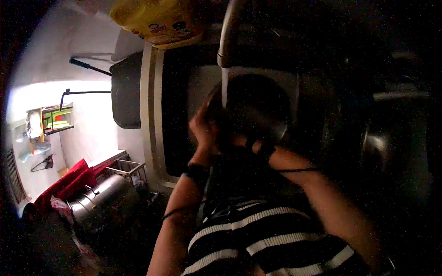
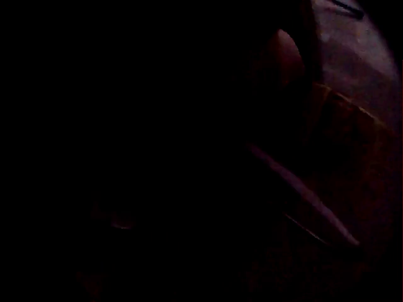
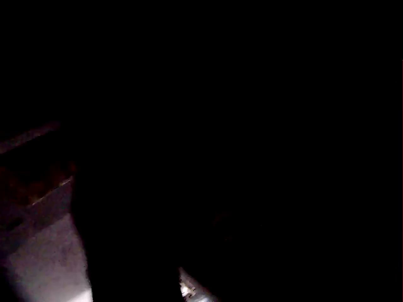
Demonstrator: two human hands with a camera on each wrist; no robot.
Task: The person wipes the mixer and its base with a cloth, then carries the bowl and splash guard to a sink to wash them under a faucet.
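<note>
Water [image 1: 224, 87] runs from a metal faucet [image 1: 225, 39] onto a dark, round, pan-like vessel [image 1: 258, 99] in the sink, in the head view. My left hand [image 1: 204, 129] grips the vessel's left side, its wrist banded in black. Near the vessel's lower edge is my right hand [image 1: 238, 140], mostly lost in shadow; how its fingers lie I cannot tell. Both wrist views are almost black. A pale thin strip [image 2: 305, 195] crosses the left wrist view.
The sink's pale rim [image 1: 152, 115] runs down the left. A yellow jug [image 1: 161, 23] stands behind it. At lower left are a shiny metal pot [image 1: 108, 202] and red cloth [image 1: 69, 186]. A dark grey container [image 1: 125, 92] adjoins the rim. Shiny metal [image 1: 375, 142] glints at right.
</note>
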